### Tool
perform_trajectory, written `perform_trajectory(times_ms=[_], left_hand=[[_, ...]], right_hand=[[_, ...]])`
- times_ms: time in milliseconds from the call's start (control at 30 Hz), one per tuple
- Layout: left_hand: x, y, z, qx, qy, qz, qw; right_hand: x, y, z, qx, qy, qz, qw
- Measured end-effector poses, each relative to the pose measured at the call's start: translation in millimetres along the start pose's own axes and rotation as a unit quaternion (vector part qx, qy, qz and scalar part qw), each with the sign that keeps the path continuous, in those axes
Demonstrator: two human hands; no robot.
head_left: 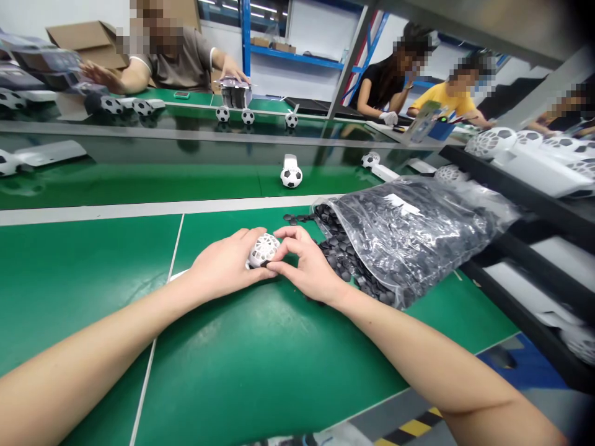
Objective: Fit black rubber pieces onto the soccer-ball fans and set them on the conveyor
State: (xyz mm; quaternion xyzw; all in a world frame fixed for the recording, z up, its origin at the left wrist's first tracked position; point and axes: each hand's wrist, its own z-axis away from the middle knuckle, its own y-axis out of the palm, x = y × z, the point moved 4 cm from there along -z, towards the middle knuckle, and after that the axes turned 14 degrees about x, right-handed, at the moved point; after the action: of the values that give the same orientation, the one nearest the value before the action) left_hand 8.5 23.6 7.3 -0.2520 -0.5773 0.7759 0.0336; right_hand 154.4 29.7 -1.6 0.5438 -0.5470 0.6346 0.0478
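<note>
Taking the ball (264, 248) as the clock's centre, with 12 straight ahead, work on it looks only partly done: a black piece (265, 264) sits at its lower edge, while most of its white lattice appears unfilled. Fitting the remaining gaps would seem to be what is left. The left hand (227, 257) curls round the ball from 9 o'clock, holding it near the counter (279, 371). The right hand (304, 263) comes from 3 o'clock, fingers bent narrow, thumb at the black piece; whether it grips the piece, I cannot tell.

Just beside it, towards 3 o'clock, an open plastic bag (432, 229) spills more black pieces. A patched ball with a white handle (292, 178), seemingly complete, stands towards 1 o'clock on a dark green strip (195, 167).

The counter is smooth green with thin white lines. A rack (515, 176) of lattice balls fills 2 to 4 o'clock; blue shelving (297, 54) stands near 12, a cardboard box (83, 37) at 10, and co-workers sit beyond.
</note>
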Motion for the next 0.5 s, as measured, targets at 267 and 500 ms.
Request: perform_trajectory(times_ms=[267,500], left_hand=[[0,-1.4,-1,-0.018,0.004,0.010,1.000],[13,-3.1,-5,0.034,0.025,0.036,0.998]], right_hand=[[-10,10,-1,0.019,0.056,-0.084,0.995],[-31,-56,-6,-0.034,0.113,0.120,0.986]])
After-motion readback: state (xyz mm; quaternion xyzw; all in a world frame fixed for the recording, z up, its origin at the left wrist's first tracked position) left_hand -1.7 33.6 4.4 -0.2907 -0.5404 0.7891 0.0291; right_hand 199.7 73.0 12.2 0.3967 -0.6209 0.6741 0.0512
